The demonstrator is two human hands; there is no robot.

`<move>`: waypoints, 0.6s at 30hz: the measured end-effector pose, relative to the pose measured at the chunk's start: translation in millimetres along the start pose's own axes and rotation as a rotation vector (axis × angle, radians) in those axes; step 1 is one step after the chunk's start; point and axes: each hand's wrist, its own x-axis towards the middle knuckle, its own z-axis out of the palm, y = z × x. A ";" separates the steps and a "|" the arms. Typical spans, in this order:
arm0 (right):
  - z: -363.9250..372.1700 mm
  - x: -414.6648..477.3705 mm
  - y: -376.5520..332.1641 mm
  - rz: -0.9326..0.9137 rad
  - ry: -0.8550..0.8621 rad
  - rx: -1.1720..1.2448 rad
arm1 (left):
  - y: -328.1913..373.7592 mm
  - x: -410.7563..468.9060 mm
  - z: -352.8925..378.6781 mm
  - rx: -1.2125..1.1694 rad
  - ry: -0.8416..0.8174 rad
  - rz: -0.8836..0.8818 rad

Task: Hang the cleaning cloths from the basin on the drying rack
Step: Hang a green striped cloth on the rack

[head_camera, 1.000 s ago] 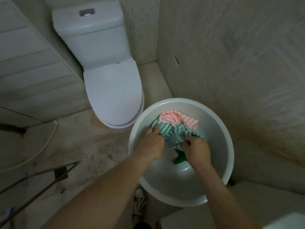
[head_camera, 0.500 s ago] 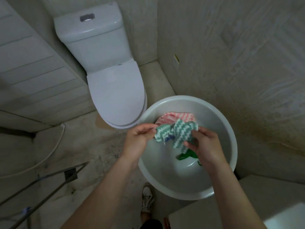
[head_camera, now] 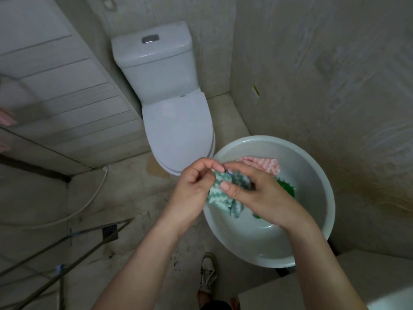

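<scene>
From the head camera we see 1 view only. Both hands meet above the near-left edge of the basin (head_camera: 252,240), which sits on the floor just right of the toilet (head_camera: 177,133). Our left hand (head_camera: 192,186) pinches an upper edge of the green-and-white cloth (head_camera: 220,199) between thumb and curled fingers. Our right hand (head_camera: 264,194) grips the same cloth from the other side, thumb across its front. The cloth is lifted clear of the basin and hangs bunched below the fingers.

2 more cloths lie inside the basin: a pink-and-white cloth (head_camera: 267,164) against the far wall and a plain green cloth (head_camera: 288,189), partly hidden behind the right hand. The drying rack (head_camera: 67,253) shows as thin metal bars at lower left, well apart from the basin.

We judge the cloth light, soft and limp, probably damp, so it will fold on itself. Holding 2 adjacent corners along 1 edge should spread it flat enough to drape over a bar.
</scene>
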 end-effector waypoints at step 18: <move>88.8 18.9 -93.2 -0.187 0.023 0.223 | 43.9 -77.6 -122.1 0.259 0.062 0.038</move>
